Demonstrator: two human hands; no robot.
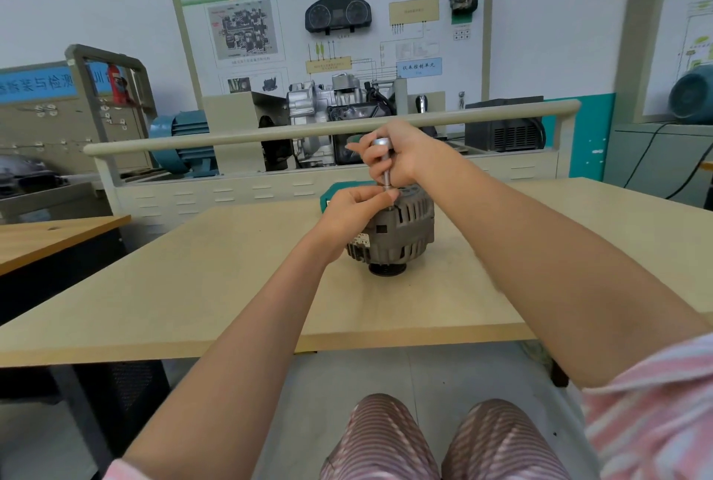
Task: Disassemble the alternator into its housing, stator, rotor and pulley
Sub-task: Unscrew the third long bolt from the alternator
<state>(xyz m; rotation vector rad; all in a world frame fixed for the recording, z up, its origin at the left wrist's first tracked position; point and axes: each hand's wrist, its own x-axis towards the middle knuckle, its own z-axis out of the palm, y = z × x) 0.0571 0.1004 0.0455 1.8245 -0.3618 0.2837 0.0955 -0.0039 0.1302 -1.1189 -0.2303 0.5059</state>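
The alternator [391, 230] stands on the light wooden table [216, 286], a little beyond its middle, with its dark pulley [387, 269] underneath against the tabletop and its ribbed grey housing [414, 223] facing up. Straight above it a slim metal driver tool [386, 163] stands upright, its tip down at the top face of the alternator. The right hand [403, 155] comes in from the right with the forearm stretched out over the table; its grip is curled round the upper part of the tool, fingers wrapped just under the round silver head. The left hand [353, 211] reaches in from the lower left, its palm lying against the near left side of the housing, and its thumb and forefinger pinch narrowly at the tool's lower end, right where it meets the alternator. A green object [328, 198] shows partly behind the left hand. Beyond the table stands a training board [332, 28] with a gearbox [328, 109] mounted before it.
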